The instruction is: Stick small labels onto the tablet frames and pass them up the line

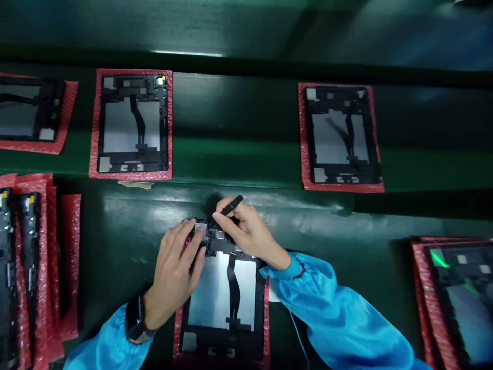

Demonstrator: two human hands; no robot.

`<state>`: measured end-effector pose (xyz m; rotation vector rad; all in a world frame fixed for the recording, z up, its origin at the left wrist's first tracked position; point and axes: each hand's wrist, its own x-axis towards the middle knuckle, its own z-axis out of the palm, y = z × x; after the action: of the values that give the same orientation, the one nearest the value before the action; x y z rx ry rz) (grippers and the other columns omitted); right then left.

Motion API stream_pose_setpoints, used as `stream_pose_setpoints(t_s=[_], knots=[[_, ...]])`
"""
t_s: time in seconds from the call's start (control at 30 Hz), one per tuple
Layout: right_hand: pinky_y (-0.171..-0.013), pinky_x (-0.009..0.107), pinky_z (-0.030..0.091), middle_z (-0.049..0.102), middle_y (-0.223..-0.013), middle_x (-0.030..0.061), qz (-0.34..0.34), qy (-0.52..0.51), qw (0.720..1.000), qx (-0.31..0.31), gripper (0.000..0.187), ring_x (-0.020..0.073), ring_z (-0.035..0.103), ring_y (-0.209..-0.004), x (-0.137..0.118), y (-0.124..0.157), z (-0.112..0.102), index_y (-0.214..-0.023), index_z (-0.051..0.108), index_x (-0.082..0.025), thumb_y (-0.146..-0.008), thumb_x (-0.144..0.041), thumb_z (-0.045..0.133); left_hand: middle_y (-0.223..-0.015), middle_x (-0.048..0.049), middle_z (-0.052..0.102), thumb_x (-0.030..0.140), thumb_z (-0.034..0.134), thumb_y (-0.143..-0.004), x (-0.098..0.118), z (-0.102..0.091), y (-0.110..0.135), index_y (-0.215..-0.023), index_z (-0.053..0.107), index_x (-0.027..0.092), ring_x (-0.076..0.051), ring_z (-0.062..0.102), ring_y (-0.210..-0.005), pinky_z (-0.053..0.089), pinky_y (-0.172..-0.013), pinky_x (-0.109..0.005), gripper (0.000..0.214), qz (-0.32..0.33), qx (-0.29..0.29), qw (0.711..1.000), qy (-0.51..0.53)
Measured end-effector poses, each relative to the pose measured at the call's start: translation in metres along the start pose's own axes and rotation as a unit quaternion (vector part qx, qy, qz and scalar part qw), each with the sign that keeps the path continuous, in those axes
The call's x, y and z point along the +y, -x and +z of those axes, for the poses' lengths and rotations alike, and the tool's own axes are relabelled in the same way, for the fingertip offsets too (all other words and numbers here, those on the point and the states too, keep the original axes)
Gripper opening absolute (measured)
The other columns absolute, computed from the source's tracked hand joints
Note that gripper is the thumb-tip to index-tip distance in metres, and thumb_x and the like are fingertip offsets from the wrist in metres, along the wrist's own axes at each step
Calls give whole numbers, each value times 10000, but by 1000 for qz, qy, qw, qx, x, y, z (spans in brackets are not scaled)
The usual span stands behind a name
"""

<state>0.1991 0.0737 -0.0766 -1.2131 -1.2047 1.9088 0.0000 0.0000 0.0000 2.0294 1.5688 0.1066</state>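
An opened tablet frame [246, 288] lies in front of me, with a black rim, a silver plate and a dark ribbon cable [232, 285] down its middle. Red bubble wrap [266, 324] sits under it. My left hand [179, 257] rests on the frame's upper left corner, fingers stretched and apart, fingertips by a small silvery part [201, 228]. In a pinch, my right hand [250, 228] holds slim black tweezers [233, 205], slanted down toward the frame's top edge. Their tips are too dark to make out clearly.
On the raised green ledge lie similar tablet frames on red wrap: one at far left [23, 110], another left of centre [133, 123], a third to the right [341, 136]. Wrapped frames [31, 267] stand stacked at left. Another stack [458, 288] is at lower right.
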Motion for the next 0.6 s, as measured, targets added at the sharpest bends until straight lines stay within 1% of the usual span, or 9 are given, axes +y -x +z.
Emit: stream_pose_setpoints(t_s=[0.2, 0.37, 0.6], knots=[[-546, 287, 381, 570, -776, -25, 2, -1, 1000, 0, 164, 124, 520, -626, 1, 4, -7, -1000, 601, -232, -1087, -370, 618, -1478, -213, 597, 66, 695, -942, 8, 4, -4, -1479, 562, 138, -360, 563, -1423, 497, -1152, -546, 557, 12, 6, 1000, -1], [-538, 284, 368, 546, -755, -28, 15, -10, 1000, 7, 180, 129, 505, -626, 3, 7, -13, -1004, 602, -236, -1082, -397, 623, -1490, -207, 586, 57, 683, -944, 13, 7, -5, -1500, 544, 175, -364, 557, -1431, 503, -1142, -558, 586, 14, 3, 1000, -12], [-536, 280, 347, 519, -712, -46, 10, -18, 1000, 15, 179, 119, 474, -590, 1, 11, -20, -988, 604, -230, -1086, -380, 615, -1486, -236, 592, 21, 669, -924, 23, 10, -8, -1469, 565, 133, -388, 583, -1399, 482, -1147, -571, 566, 35, -14, 996, -83]])
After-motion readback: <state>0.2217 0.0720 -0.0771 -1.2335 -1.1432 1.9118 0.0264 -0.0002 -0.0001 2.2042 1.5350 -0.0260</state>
